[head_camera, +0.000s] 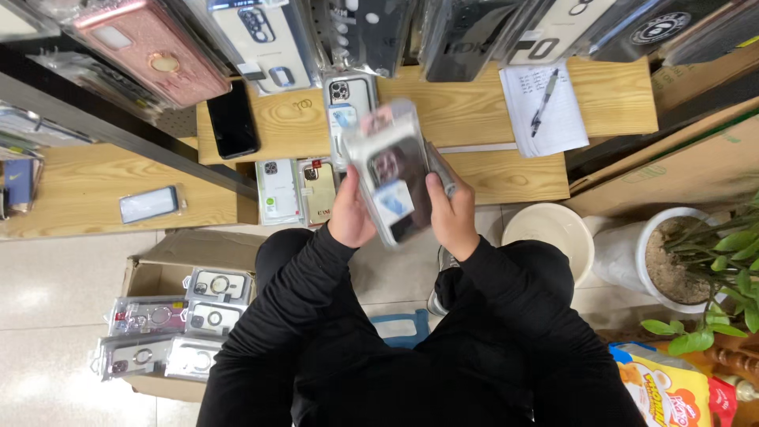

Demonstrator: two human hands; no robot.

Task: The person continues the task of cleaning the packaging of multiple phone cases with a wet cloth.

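Both my hands hold a stack of packaged phone cases [393, 174] above my lap. My left hand [351, 213] grips the stack's left edge, and my right hand [451, 212] grips its right side with the thumb on the front. The top package is clear plastic with a dark case inside and is blurred. More packaged cases [296, 190] lie on the wooden table [474, 111] just behind the stack. My black sleeves run down to the frame's bottom.
A cardboard box [150, 273] with several packaged cases stands at lower left. A black phone [232, 120], a notepad with a pen [544, 107], hanging cases [154, 47], a white bucket [553, 233], a potted plant [688, 261] and a snack bag [664, 391] surround me.
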